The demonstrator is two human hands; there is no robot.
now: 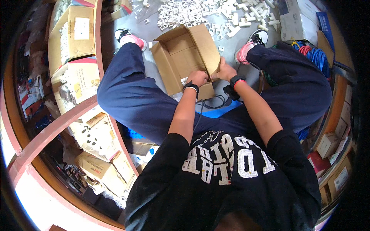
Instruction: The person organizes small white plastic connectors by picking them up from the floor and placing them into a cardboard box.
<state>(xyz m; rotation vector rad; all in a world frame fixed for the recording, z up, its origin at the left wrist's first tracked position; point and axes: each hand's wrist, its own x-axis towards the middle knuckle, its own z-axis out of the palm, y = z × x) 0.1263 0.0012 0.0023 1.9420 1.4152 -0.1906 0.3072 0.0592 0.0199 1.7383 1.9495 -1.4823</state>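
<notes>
An open cardboard box (182, 55), with no contents visible inside, stands on the grey floor between my legs. My left hand (198, 78) reaches over the box's near side, its fingers curled at the near right corner; what lies under them is hidden. My right hand (224, 70) grips the right-hand flap near that same corner, thumb on the near side and fingers behind the cardboard. The two hands almost meet there. Beyond the box lie a heap of small white plastic clips (185, 13) and a pile of white plastic pipe tees (255, 13).
Shelves on the left hold cardboard boxes (82, 31) of white fittings. A black cable (214, 105) loops by the box's near side. Coiled blue wire (318, 60) lies beyond my right leg, near a white carton (294, 26). Small boxes (328, 144) line the right side.
</notes>
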